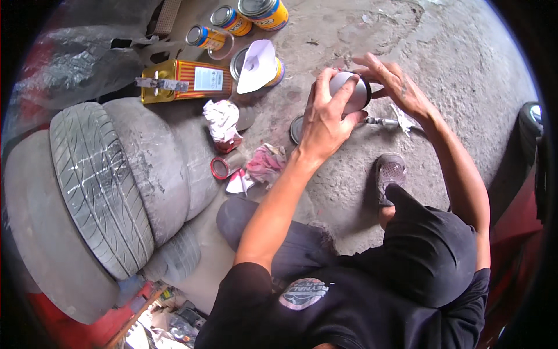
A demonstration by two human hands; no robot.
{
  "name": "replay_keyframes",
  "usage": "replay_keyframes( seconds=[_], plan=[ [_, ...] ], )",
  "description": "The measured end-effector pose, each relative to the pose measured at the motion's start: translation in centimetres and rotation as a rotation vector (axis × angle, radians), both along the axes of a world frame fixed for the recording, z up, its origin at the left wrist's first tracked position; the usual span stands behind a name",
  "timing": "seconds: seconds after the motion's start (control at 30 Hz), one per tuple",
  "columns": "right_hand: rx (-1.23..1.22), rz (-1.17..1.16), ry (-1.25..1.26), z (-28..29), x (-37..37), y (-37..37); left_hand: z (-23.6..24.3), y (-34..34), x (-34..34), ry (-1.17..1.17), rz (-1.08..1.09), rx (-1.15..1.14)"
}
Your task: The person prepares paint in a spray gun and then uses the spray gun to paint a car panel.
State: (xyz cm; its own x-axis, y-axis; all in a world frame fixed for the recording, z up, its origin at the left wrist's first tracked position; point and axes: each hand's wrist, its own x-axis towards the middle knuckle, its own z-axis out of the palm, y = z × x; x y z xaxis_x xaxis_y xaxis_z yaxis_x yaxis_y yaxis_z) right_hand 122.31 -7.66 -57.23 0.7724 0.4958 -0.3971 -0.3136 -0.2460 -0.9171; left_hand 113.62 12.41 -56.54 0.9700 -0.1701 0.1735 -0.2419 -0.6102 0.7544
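Observation:
My left hand (331, 119) wraps its fingers and thumb round a whitish rounded cup (350, 93) with a black rim, held above the floor and tipped on its side. Close by the rim, my right hand (398, 87) has its fingers stretched and apart; whether its fingertips touch the rim is hard to make out. Below the hands, a metal spray gun (381, 121) lies on the concrete, partly hidden by my left hand and the cup. A round metal lid (297, 129) lies by my left wrist.
Paint cans (264, 14), one topped by a white paper funnel (256, 67), and a yellow rectangular tin (186, 81) stand at the upper left. Crumpled rags (266, 163) and a red-rimmed can (228, 165) lie near my left knee. Tyres (99, 186) line the left side.

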Motion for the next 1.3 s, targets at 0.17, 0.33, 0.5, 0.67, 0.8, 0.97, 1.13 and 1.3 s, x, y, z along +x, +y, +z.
replay_keyframes(
  seconds=[0.17, 0.33, 0.5, 0.67, 0.8, 0.97, 1.13, 1.3],
  plan=[
    [-0.011, -0.08, -0.085, -0.2, -0.5, -0.4, -0.8, -1.2, 0.9, -0.026, -0.044, 0.069],
    [-0.041, -0.055, -0.115, -0.2, -0.1, -0.2, -1.3, -1.2, 0.6, -0.053, -0.015, 0.15],
    [-0.063, -0.02, -0.157, 0.1, 0.0, -0.6, -3.3, -1.0, 0.7, -0.065, -0.041, -0.021],
    [-0.021, 0.0, -0.172, 0.6, -0.6, -0.5, -6.7, -1.6, -0.3, -0.181, 0.079, -0.219],
    [-0.106, 0.039, -0.29, -0.4, -0.5, -0.4, -10.3, -3.1, -0.1, 0.182, 0.196, -0.762],
    [-0.246, 0.221, -0.38, 2.4, -0.9, 0.6, -9.9, -3.2, 0.5, 0.107, 0.279, -0.538],
    [-0.499, 0.402, -0.839, 8.1, -1.2, 1.5, -3.6, -3.6, -1.6, -0.038, 0.326, -0.478],
    [-0.333, 0.26, -1.387, 22.8, -3.6, 5.5, 6.9, -1.8, -5.5, 0.019, 0.354, -0.597]
  ],
)
